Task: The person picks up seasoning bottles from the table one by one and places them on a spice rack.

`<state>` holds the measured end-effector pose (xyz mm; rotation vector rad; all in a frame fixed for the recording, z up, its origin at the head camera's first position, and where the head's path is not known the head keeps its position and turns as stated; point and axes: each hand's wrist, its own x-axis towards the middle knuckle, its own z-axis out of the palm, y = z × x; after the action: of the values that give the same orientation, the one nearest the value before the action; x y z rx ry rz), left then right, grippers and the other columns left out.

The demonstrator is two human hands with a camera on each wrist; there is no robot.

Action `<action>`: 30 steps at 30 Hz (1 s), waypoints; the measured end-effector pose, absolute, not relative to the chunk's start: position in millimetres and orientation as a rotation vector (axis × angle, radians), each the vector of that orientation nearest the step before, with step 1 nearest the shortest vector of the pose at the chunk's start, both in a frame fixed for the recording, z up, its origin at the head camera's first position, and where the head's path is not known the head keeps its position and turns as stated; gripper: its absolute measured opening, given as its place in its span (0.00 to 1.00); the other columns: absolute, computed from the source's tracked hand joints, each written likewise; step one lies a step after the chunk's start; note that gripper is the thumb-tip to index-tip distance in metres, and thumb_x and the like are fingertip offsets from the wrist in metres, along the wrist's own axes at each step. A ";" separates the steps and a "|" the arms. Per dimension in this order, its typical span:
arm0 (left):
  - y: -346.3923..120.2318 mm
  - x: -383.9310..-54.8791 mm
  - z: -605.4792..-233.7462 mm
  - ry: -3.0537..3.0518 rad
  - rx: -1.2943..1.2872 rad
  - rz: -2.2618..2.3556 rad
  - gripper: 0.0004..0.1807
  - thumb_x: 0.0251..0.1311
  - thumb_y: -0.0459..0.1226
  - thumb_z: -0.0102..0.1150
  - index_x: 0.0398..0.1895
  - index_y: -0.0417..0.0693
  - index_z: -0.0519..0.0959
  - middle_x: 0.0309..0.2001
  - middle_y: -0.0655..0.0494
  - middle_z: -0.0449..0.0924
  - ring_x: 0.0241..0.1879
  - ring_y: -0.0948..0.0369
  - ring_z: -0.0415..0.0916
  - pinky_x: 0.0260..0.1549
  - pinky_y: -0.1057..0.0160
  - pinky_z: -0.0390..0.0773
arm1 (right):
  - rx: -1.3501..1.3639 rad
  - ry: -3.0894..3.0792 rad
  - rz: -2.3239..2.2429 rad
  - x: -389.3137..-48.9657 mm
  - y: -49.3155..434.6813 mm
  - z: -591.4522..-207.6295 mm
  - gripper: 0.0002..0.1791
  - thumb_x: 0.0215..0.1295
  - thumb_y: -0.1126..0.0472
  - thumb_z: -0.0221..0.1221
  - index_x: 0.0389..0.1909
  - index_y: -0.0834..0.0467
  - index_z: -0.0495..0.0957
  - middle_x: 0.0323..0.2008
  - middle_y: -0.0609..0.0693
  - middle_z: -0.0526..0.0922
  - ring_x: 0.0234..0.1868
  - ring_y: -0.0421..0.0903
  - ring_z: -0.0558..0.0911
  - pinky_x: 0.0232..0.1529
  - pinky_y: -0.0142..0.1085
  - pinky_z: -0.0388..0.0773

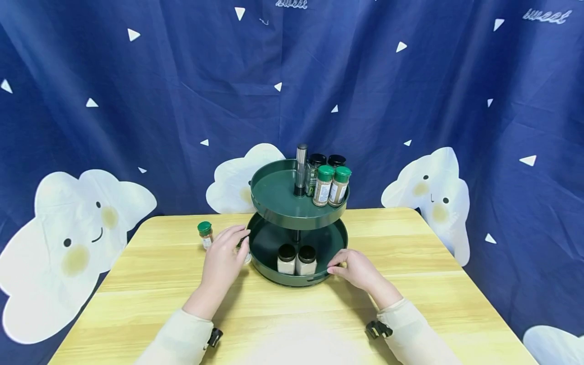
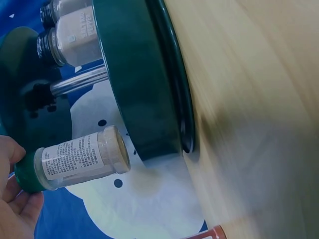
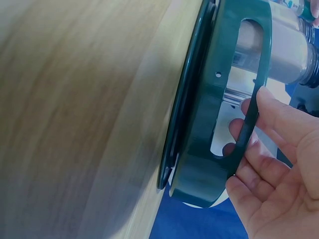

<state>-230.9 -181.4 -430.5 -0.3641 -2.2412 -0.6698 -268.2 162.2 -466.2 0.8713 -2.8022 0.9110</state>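
Note:
My left hand [image 1: 222, 257] pinches a spice jar [image 2: 75, 158] by its green cap. The jar has a white printed label and pale brown contents. In the left wrist view it hangs beside the lower tray's wall, while the head view has it mostly hidden behind the hand. The lower tray [image 1: 269, 274] belongs to a dark green two-tier rack. On its right front, my right hand [image 3: 279, 159] grips the rim at the handle cutout, fingers reaching through the slot. Two square jars with black lids, one jar [image 1: 286, 264] beside another jar [image 1: 306, 265], stand inside that tray near the front.
On the upper tray [image 1: 278, 195], two green-capped jars [image 1: 323, 190] and two black-capped jars [image 1: 315, 165] stand at the right, near the metal post [image 1: 301, 167]. Another green-capped jar [image 1: 206, 237] stands on the wooden table [image 1: 410, 263] at left. A blue curtain [image 1: 191, 91] hangs behind.

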 end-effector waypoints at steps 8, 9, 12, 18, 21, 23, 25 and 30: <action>-174.1 -230.9 -427.3 -2.263 -0.355 -0.691 0.11 0.61 0.32 0.66 0.47 0.41 0.86 0.53 0.48 0.84 0.55 0.49 0.79 0.57 0.50 0.79 | 0.872 -2.796 0.903 -267.8 161.5 -465.7 0.02 0.60 0.61 0.70 0.32 0.56 0.89 0.33 0.42 0.84 0.39 0.47 0.84 0.47 0.45 0.82; -173.1 -231.0 -427.0 -2.269 -0.354 -0.694 0.12 0.62 0.32 0.66 0.48 0.42 0.86 0.54 0.48 0.84 0.56 0.49 0.79 0.57 0.50 0.78 | 0.870 -2.795 0.900 -267.7 161.5 -465.6 0.02 0.60 0.61 0.70 0.32 0.56 0.89 0.33 0.42 0.84 0.39 0.47 0.84 0.47 0.45 0.82; -170.7 -232.0 -427.3 -2.287 -0.348 -0.697 0.12 0.62 0.33 0.65 0.49 0.42 0.86 0.55 0.49 0.83 0.56 0.50 0.79 0.58 0.50 0.78 | 0.868 -2.796 0.894 -267.8 161.6 -465.4 0.02 0.60 0.61 0.70 0.33 0.55 0.89 0.33 0.41 0.84 0.39 0.46 0.84 0.46 0.44 0.82; -165.6 -233.6 -428.7 -2.307 -0.346 -0.710 0.12 0.64 0.33 0.64 0.49 0.43 0.86 0.55 0.51 0.83 0.57 0.51 0.78 0.59 0.51 0.77 | 0.871 -2.801 0.897 -268.4 161.9 -466.8 0.03 0.60 0.59 0.70 0.32 0.55 0.89 0.33 0.41 0.84 0.39 0.44 0.84 0.47 0.44 0.82; -162.6 -235.0 -428.5 -2.304 -0.353 -0.709 0.12 0.64 0.34 0.63 0.49 0.43 0.86 0.55 0.51 0.83 0.58 0.51 0.78 0.60 0.52 0.77 | 0.872 -2.799 0.898 -268.9 162.1 -467.6 0.03 0.60 0.59 0.70 0.32 0.54 0.89 0.33 0.41 0.84 0.38 0.44 0.84 0.47 0.44 0.82; -160.5 -235.8 -428.4 -2.303 -0.358 -0.710 0.12 0.65 0.34 0.63 0.49 0.43 0.86 0.55 0.51 0.83 0.58 0.51 0.78 0.60 0.52 0.76 | 0.871 -2.799 0.897 -269.1 162.2 -468.1 0.03 0.60 0.59 0.70 0.32 0.54 0.89 0.33 0.41 0.84 0.38 0.44 0.84 0.46 0.44 0.82; -158.2 -236.5 -428.4 -2.297 -0.362 -0.715 0.12 0.64 0.34 0.64 0.49 0.43 0.86 0.55 0.51 0.83 0.58 0.51 0.78 0.60 0.52 0.76 | 0.871 -2.799 0.893 -269.1 162.3 -468.2 0.03 0.60 0.59 0.70 0.32 0.54 0.89 0.33 0.41 0.84 0.38 0.44 0.84 0.46 0.43 0.82; -153.4 -239.7 -429.6 -2.273 -0.383 -0.724 0.11 0.62 0.33 0.66 0.48 0.42 0.86 0.54 0.48 0.84 0.56 0.49 0.79 0.58 0.50 0.77 | 0.873 -2.794 0.900 -268.9 162.4 -467.9 0.02 0.60 0.60 0.70 0.32 0.54 0.89 0.33 0.41 0.84 0.38 0.44 0.84 0.46 0.43 0.82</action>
<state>-239.7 -153.4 -429.6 -0.3831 -2.2734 -0.7241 -268.9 162.4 -467.9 0.8735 -2.7938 0.8996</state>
